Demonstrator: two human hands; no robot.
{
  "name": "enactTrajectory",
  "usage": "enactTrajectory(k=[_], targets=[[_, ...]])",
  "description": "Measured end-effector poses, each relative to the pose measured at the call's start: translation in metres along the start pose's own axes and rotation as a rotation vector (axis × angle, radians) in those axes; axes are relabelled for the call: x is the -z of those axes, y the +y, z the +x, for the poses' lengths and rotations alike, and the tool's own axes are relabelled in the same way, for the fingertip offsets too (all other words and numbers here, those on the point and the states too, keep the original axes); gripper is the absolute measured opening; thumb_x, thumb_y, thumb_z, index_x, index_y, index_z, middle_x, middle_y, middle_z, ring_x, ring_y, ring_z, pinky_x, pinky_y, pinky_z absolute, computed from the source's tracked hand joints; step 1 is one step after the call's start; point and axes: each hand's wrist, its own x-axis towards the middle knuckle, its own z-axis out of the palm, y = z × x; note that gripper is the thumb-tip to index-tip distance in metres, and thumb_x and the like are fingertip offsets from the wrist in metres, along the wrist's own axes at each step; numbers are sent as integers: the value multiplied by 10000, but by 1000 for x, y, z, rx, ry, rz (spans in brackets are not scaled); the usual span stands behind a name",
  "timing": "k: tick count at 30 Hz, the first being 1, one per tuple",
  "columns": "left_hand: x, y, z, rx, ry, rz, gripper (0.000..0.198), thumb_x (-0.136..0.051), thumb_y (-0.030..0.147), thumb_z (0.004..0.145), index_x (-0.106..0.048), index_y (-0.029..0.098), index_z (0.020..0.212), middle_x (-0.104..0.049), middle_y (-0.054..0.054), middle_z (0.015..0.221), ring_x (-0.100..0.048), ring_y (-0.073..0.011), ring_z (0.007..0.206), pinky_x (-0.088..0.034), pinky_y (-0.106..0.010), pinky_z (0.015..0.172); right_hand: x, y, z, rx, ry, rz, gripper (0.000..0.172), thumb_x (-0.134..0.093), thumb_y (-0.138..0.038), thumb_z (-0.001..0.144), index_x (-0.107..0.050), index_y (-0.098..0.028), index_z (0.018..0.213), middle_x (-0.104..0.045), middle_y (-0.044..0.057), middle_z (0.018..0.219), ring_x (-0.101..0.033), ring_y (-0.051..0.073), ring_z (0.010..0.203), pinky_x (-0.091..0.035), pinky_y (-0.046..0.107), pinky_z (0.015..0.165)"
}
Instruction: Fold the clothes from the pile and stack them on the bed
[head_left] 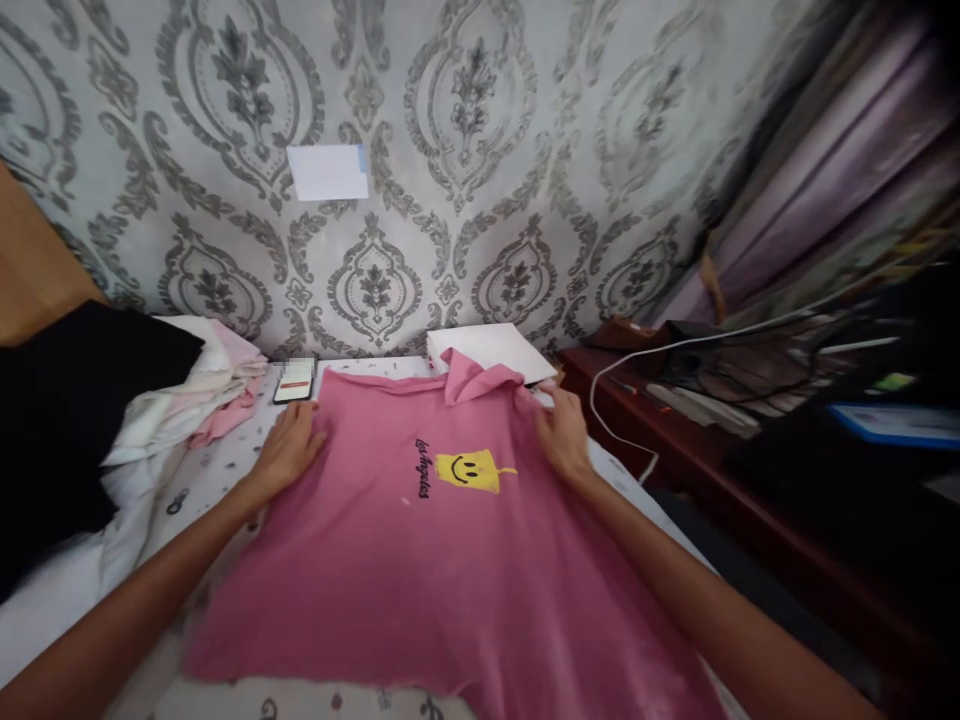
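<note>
A pink T-shirt (360,560) lies spread out before me, turned sideways. It carries a yellow smiling-cup print (469,470) and dark "Los Angeles" lettering (422,468). Along its far edge, a loose flap of cloth (480,378) is folded up. My left hand (291,445) rests at the shirt's left edge, fingers stretched out and apart. At the opposite edge is my right hand (564,432), its index finger extended and the thumb apart from it. Parts of the fingers on both hands are hidden or blurred.
A lit phone (294,382) lies beyond my left hand. Black cloth (97,400) and white and pink clothes (187,385) are heaped left. A white box (491,347) stands by the patterned wall (375,270). On the right, a white cable (600,385) crosses a cluttered dark-red desk (690,455).
</note>
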Motion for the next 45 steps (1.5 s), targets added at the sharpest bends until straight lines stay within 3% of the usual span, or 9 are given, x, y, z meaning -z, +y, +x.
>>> enactTrajectory(k=[5, 10, 13, 18, 24, 30, 37, 42, 45], targets=[[8, -27, -37, 162, -86, -59, 398, -442, 395, 914, -505, 151, 1222, -630, -135, 1135, -601, -281, 1093, -477, -401, 925, 16, -49, -81, 410, -317, 24, 265, -443, -267, 931, -649, -202, 1085, -625, 139, 1194, -592, 291, 1117, -487, 441, 970], [13, -20, 4, 335, -130, -19, 362, -475, 349, 917, -525, 142, 1210, -661, -133, 1136, -631, -253, 1080, -477, -326, 878, -7, -174, -180, 997, -803, 140, 321, -574, -460, 943, -630, -220, 1148, -656, 77, 1123, -603, 246, 1009, -502, 387, 917], [11, -19, 36, 449, -46, 50, 455, -515, 393, 906, -499, 105, 1258, -568, -228, 1316, -543, -333, 1246, -443, -388, 955, -41, -212, -225, 1235, -826, 95, 570, -614, -644, 867, -603, -168, 1182, -650, 91, 1052, -587, 245, 934, -515, 368, 800], [0, -23, 74, 600, 31, 103, 657, -582, 532, 860, -465, 65, 1307, -507, -307, 1372, -479, -420, 1298, -392, -506, 1010, -103, -206, -263, 1246, -617, 77, 202, -563, -387, 972, -639, -203, 1009, -642, 46, 860, -570, 213, 802, -465, 323, 660], [-8, -20, 92, 592, 41, 164, 711, -633, 504, 821, -448, 63, 1346, -538, -307, 1344, -478, -416, 1288, -396, -526, 994, -142, -193, -284, 1010, -569, 176, 297, -593, -505, 931, -638, -227, 837, -610, 16, 718, -540, 197, 699, -452, 313, 621], [2, -28, 93, 658, 34, 168, 816, -680, 485, 766, -390, 56, 1397, -522, -326, 1353, -506, -430, 1249, -431, -524, 941, -130, -196, -284, 920, -589, 250, 211, -603, -415, 941, -646, -215, 890, -616, 10, 736, -544, 189, 734, -455, 307, 663], [6, -29, 85, 531, 78, 181, 611, -587, 389, 858, -465, 77, 1368, -462, -305, 1436, -394, -435, 1358, -329, -587, 1049, -115, -203, -272, 1175, -394, 220, 201, -606, -315, 946, -628, -207, 777, -621, 6, 686, -554, 180, 686, -398, 304, 554], [-15, -19, 121, 407, -19, 42, 451, -395, 462, 968, -653, 145, 1157, -653, -200, 1240, -585, -324, 1193, -450, -398, 957, -114, -208, -273, 1118, -421, 113, 144, -613, -264, 919, -652, -199, 796, -649, 20, 679, -596, 184, 666, -448, 294, 565], [-29, -13, 143, 396, -76, -25, 418, -582, 520, 864, -690, 154, 1036, -706, -166, 1122, -643, -302, 1080, -481, -326, 861, -113, -210, -267, 1098, -524, 54, 87, -660, -291, 862, -675, -208, 842, -688, 14, 698, -618, 179, 634, -494, 278, 545]])
